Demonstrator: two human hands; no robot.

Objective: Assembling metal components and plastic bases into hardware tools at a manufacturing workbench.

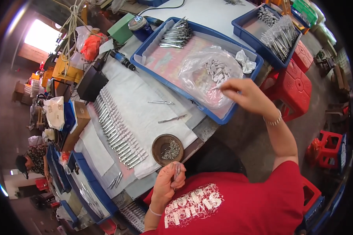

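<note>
Head view: small pale piece pinched by right hand, plastic bag beneath.
Slim metal piece is gripped in curled left hand, brown bowl just beyond.

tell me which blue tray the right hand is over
The centre tray, under the right hand: it alone visibly holds a plastic bag of small white pieces.

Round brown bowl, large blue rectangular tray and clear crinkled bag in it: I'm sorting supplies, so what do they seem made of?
Round brown bowl: perhaps wood, since its rim looks dull and dark; not certain. Large blue rectangular tray: probably moulded plastic, smooth, with even colour and rounded corners. Clear crinkled bag: likely thin glossy plastic film, see-through with bright wrinkles.
</note>
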